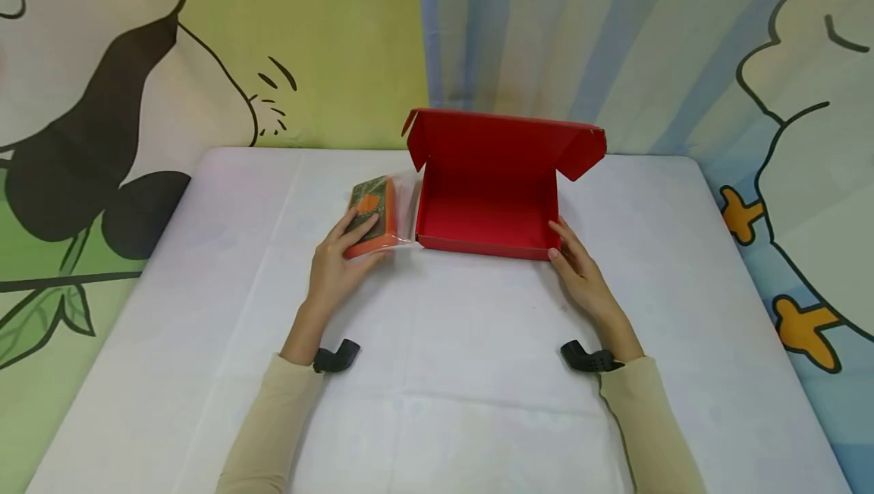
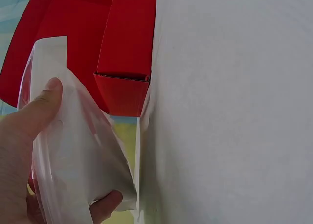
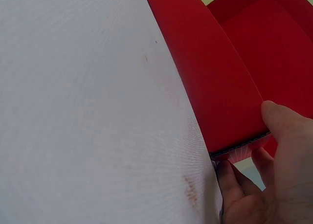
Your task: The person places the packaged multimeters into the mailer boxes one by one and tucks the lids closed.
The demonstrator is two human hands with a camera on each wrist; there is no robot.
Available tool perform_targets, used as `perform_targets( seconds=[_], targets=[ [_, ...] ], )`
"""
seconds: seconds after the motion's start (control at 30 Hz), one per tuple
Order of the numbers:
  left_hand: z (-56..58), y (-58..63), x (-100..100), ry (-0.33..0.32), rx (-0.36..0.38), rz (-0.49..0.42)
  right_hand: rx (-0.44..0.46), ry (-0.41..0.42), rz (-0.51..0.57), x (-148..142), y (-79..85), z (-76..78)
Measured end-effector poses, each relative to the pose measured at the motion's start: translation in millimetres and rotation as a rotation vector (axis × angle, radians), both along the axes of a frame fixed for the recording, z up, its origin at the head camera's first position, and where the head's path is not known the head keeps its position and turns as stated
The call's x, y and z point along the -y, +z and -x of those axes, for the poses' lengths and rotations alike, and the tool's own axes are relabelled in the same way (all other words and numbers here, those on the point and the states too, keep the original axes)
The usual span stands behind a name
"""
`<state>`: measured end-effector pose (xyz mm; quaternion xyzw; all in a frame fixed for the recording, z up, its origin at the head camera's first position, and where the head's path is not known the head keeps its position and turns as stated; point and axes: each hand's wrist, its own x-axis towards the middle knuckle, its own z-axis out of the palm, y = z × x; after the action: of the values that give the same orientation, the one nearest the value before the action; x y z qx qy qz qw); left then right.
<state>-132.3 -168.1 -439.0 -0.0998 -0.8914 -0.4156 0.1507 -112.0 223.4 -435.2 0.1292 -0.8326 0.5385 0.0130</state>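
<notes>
My left hand grips a small green and orange box in a clear plastic bag. In the left wrist view the thumb lies along one face of the bagged pack, and a fingertip shows around its lower end. Right beside it stands a red cardboard box, its lid raised at the back and its inside bare. My right hand holds this box at its front right corner. In the right wrist view the thumb is on the top edge of the red box, with fingers at the side and underneath.
A white cloth covers the table, with faint creases. Behind the table hangs a backdrop with cartoon figures. Each wrist wears a black strap-on device, the left device and the right device.
</notes>
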Motion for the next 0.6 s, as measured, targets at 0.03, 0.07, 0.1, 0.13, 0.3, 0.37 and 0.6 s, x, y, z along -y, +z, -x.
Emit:
perform_targets(
  seconds=[0.03, 0.07, 0.1, 0.13, 0.3, 0.37, 0.6],
  targets=[
    [0.3, -0.3, -0.3, -0.001, -0.008, -0.008, 0.001, -0.002, -0.003, -0.5, 0.9, -0.7],
    [0.3, -0.2, -0.5, -0.004, -0.017, -0.021, 0.001, -0.002, -0.004, -0.9, 1.4, -1.2],
    [0.1, -0.1, -0.5, -0.007, -0.027, -0.033, 0.001, -0.001, -0.002, -1.4, 1.7, -1.5],
    [0.4, 0.2, 0.0, -0.011, -0.037, -0.046, -0.001, 0.001, 0.001, -1.4, 2.0, -1.2],
    [0.9, 1.4, 2.5, -0.044, -0.088, -0.106, -0.008, 0.0, 0.003, -1.9, 2.1, -0.6],
    [1.2, 1.5, 2.9, -0.051, -0.103, -0.122, -0.009, -0.001, -0.001, -2.2, 2.1, -0.5],
    [-3.6, 13.9, 1.1, -0.066, -0.147, -0.227, -0.022, 0.002, 0.009, -1.3, 1.9, -0.7]
  ],
)
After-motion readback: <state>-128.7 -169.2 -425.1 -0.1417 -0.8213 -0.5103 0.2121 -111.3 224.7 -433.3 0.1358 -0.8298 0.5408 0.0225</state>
